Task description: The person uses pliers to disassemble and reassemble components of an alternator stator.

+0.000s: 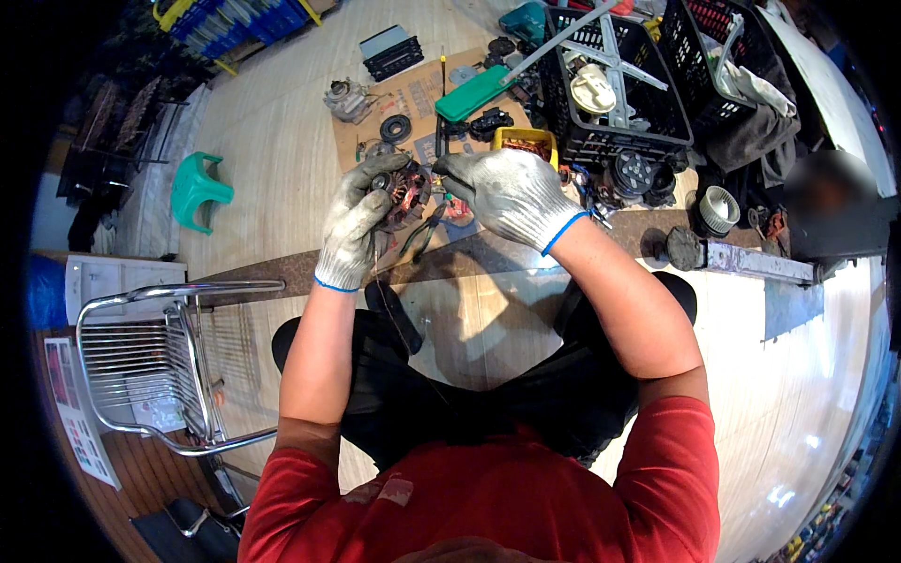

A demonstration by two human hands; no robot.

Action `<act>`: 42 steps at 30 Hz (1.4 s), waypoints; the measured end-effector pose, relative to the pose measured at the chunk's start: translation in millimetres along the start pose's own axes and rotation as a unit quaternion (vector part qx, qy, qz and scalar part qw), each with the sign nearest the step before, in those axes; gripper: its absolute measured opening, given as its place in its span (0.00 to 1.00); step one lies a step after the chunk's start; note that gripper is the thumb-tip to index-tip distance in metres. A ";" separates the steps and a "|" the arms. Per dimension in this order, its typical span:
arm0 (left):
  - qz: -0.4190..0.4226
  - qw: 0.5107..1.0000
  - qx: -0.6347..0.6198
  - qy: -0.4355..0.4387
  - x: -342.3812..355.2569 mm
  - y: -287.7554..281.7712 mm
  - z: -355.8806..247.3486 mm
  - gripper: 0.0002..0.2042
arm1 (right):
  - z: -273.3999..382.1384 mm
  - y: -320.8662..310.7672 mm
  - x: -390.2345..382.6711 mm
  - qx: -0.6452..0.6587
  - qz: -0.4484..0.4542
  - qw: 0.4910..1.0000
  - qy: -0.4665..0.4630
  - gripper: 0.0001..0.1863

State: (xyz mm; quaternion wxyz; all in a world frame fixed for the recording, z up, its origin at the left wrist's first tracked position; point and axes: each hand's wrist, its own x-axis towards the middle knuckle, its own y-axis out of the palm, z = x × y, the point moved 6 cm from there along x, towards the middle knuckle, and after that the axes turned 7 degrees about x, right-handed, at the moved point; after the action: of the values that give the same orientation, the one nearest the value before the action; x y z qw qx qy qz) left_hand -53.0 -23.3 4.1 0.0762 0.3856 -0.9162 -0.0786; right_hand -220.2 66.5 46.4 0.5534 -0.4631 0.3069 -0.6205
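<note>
My left hand [353,225], in a white knit glove with a blue cuff, is wrapped round a motor armature with copper windings [409,191], held up over the work area. A thin copper-coloured wire [380,265] hangs below it toward my lap. Just to the right of the armature is my gloved right hand [516,190], its thumb and fingers pressed together; whatever they pinch is too small or hidden to make out. Pliers with dark handles [424,233] lie below, between my hands. Beyond my right hand stands a yellow bin [555,150] with copper-coloured pieces in it.
Cardboard [413,101] on the floor bears a black ring [395,129], a metal motor housing [348,100] and a green-headed tool [471,94]. Black crates [615,141] stand at the far right. To the left are a green stool [199,190] and a metal chair [141,361].
</note>
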 end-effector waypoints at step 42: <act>-0.129 0.988 0.055 0.068 0.0 1.0 1.7 0.23 | 8.2 44.8 12.0 0.337 0.107 0.933 0.060 0.23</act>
State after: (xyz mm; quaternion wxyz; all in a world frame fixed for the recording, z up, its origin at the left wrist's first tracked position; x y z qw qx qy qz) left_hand -54.0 -22.5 2.7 0.1063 0.5089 -0.8542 -0.0108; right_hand -194.2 47.0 12.4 0.7205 -0.1759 0.1597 -0.6515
